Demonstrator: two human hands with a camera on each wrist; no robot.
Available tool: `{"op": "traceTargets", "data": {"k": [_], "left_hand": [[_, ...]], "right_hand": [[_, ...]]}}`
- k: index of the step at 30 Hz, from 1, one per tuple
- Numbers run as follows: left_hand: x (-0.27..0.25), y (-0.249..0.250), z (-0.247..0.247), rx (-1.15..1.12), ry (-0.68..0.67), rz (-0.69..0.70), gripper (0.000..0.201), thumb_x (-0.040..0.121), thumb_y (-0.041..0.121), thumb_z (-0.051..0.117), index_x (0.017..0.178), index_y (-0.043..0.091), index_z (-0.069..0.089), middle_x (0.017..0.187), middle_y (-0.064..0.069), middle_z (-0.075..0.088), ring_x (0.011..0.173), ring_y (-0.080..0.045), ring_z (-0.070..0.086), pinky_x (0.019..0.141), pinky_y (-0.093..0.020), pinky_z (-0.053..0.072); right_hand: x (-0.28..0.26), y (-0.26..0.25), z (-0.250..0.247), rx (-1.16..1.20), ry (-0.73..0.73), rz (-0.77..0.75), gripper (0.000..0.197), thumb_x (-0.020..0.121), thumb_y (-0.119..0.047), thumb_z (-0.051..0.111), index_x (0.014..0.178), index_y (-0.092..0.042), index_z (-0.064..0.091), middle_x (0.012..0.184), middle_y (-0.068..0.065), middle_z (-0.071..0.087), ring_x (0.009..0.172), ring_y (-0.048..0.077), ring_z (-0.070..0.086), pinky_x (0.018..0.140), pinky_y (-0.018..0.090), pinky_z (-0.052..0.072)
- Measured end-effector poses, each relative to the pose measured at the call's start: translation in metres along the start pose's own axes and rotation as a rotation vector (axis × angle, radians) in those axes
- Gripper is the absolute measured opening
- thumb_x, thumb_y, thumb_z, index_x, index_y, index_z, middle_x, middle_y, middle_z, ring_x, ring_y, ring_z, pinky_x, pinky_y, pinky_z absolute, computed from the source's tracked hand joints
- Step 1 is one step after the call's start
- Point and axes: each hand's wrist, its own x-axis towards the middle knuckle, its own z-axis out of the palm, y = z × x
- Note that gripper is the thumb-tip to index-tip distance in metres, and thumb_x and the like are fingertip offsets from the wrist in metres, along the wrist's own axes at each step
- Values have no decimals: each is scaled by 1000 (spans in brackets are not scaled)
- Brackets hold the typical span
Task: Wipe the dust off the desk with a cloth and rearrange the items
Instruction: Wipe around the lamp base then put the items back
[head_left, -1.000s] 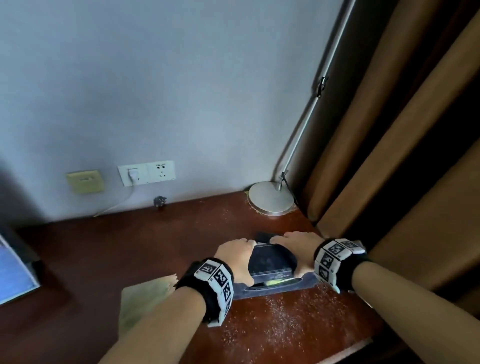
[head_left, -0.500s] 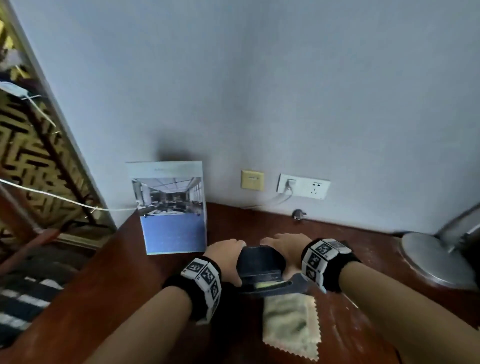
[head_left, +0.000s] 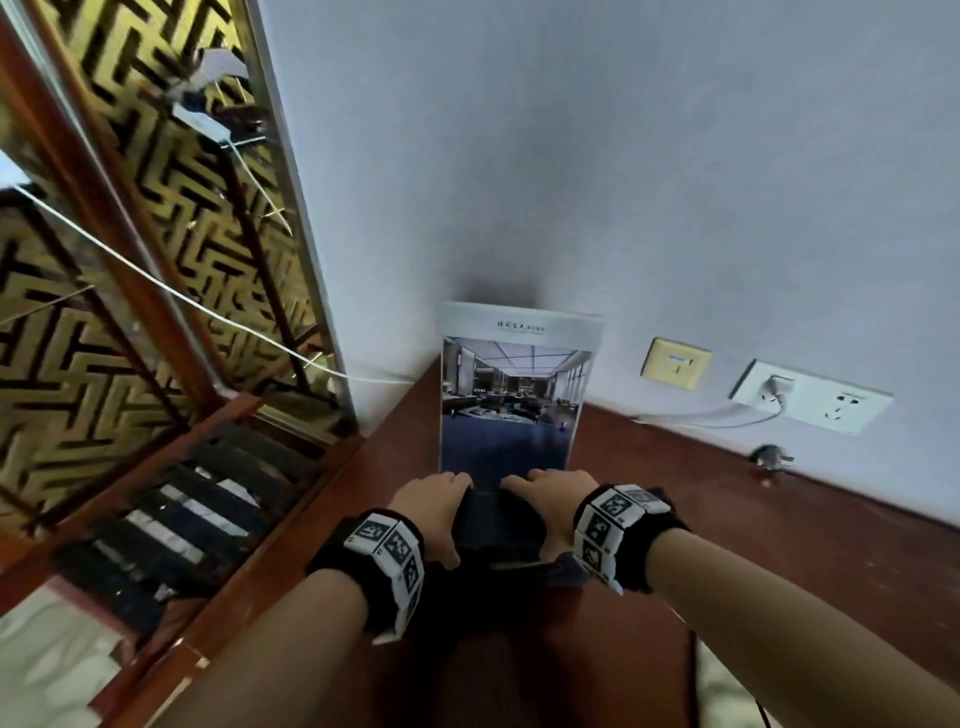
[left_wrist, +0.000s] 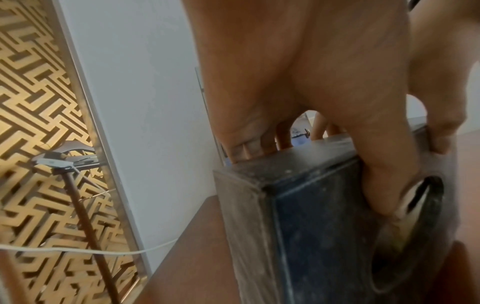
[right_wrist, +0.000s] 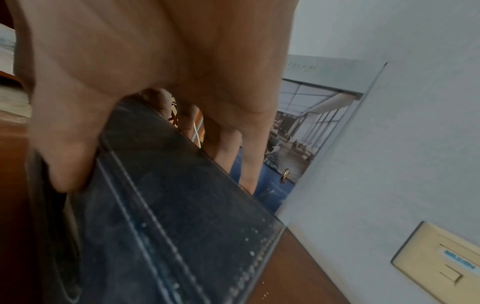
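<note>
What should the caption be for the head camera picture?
Both hands, left and right, grip a dusty dark box before a leaning brochure.

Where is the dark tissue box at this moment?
In the head view the dark tissue box sits centre frame, gripped between the left hand and right hand, just in front of the brochure leaning against the wall.

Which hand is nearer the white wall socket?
Right. The right hand grips the dark box on the side toward the white wall socket; the left hand holds the far side.
</note>
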Motion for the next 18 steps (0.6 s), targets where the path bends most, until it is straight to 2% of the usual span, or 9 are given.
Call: {"op": "traceTargets", "data": {"k": [5,9,12,15,18], "left_hand": [[2,2,12,-18,-37,33,70,65,29,81,121,17,41,121,-4,50,112,-24,52,94,-38,45],[6,11,18,0,-61,37,74,67,30,81,125,17,38,125,-4,48,114,-24,50,95,-36,43],[8,16,15,38,-91,28,82,68,41,80,132,19,35,129,-3,44,118,-23,47,99,-36,40],[10,30,8,28,-25,43,91,66,59,74,138,23,32,131,-1,42,122,-22,44,102,-36,36],[18,57,0,-33,72,56,78,76,61,64,138,23,36,133,-3,44,123,-23,46,102,-38,36]], "right_hand": [[-2,-3,13,14,-31,17,91,68,-36,80,140,-27,26,124,9,50,113,32,53,85,40,46],[-9,1,22,29,-23,36,93,70,-36,79,144,-26,24,126,10,49,115,31,51,89,41,46],[-13,2,27,54,-7,38,92,73,-38,76,146,-27,20,129,9,47,118,31,48,91,42,45],[-24,6,32,109,54,38,86,77,-42,72,146,-26,22,130,8,46,119,30,47,94,42,44],[-43,20,35,147,145,58,70,83,-43,65,142,-25,32,129,8,47,117,30,49,93,40,44]]}}
